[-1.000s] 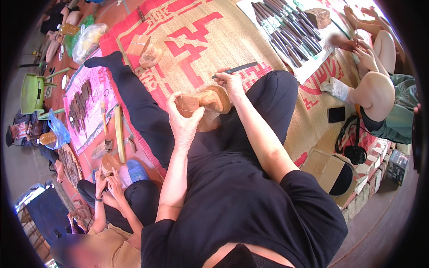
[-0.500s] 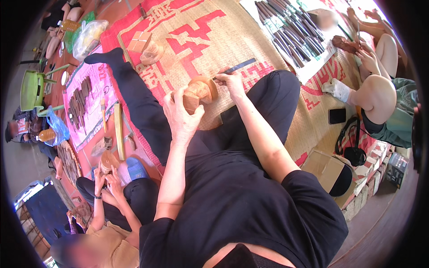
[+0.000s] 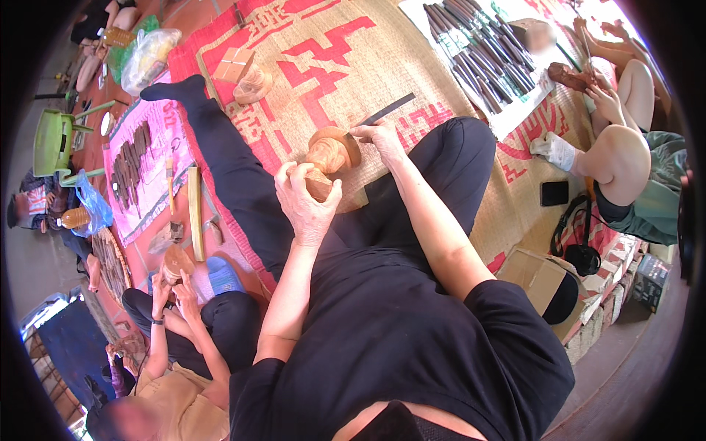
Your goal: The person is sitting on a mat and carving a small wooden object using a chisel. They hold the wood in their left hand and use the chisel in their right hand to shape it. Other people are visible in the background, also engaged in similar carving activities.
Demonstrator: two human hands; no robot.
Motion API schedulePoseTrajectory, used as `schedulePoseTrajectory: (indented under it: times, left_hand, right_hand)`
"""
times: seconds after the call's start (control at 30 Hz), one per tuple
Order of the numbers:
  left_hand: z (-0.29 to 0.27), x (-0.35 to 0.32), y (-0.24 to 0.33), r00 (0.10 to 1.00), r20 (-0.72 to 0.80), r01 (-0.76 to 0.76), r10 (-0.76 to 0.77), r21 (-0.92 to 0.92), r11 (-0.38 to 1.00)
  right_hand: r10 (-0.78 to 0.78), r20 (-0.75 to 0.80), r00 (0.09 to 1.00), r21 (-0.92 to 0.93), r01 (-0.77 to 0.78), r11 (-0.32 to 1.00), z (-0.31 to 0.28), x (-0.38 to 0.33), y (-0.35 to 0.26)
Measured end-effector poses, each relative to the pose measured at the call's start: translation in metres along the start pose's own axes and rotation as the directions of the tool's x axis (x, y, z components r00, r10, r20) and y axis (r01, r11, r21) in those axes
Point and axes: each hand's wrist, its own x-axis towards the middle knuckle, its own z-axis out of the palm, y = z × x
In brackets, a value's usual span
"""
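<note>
A carved light-brown wooden piece (image 3: 329, 153), with a round disc at its far end and a blockier end towards me, is held above the mat over my lap. My left hand (image 3: 307, 204) is closed round its near end, fingers over the top and thumb on the right side. Against the disc's right edge, my right hand (image 3: 381, 142) pinches a thin, flat, dark bar-shaped tool (image 3: 390, 109). The tool's long end points up and to the right, away from the wood; its working tip is hidden by my fingers.
Another carved wooden piece (image 3: 252, 82) and a wooden block (image 3: 234, 65) lie on the patterned mat (image 3: 412, 51). Many dark-handled tools (image 3: 482, 55) sit on a white sheet, more on a pink cloth (image 3: 165, 140). People work at left and right. A phone (image 3: 554, 193) lies at right.
The wooden piece has tilted, showing more of its carved middle. My left hand has shifted slightly right and down. The tool's far end has swung slightly left.
</note>
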Motion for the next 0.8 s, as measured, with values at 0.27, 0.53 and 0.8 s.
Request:
schedulePoseTrajectory:
  times: [0.27, 0.53, 0.8]
  left_hand:
    - [0.002, -0.002, -0.001, 1.0, -0.015, -0.012, 0.012, 0.003, 1.0]
    - [0.001, -0.009, -0.006, 1.0, -0.025, -0.008, 0.007, -0.035, 0.999]
    - [0.002, -0.004, -0.001, 1.0, -0.028, -0.013, 0.012, -0.018, 1.0]
  right_hand:
    - [-0.119, 0.037, 0.992, -0.053, 0.121, 0.991, 0.013, -0.009, -0.001]
    - [0.144, -0.241, 0.96, 0.248, -0.083, 0.965, -0.01, 0.007, 0.001]
    - [-0.013, 0.05, 0.999, 0.011, 0.012, 1.0, 0.006, -0.003, 0.004]
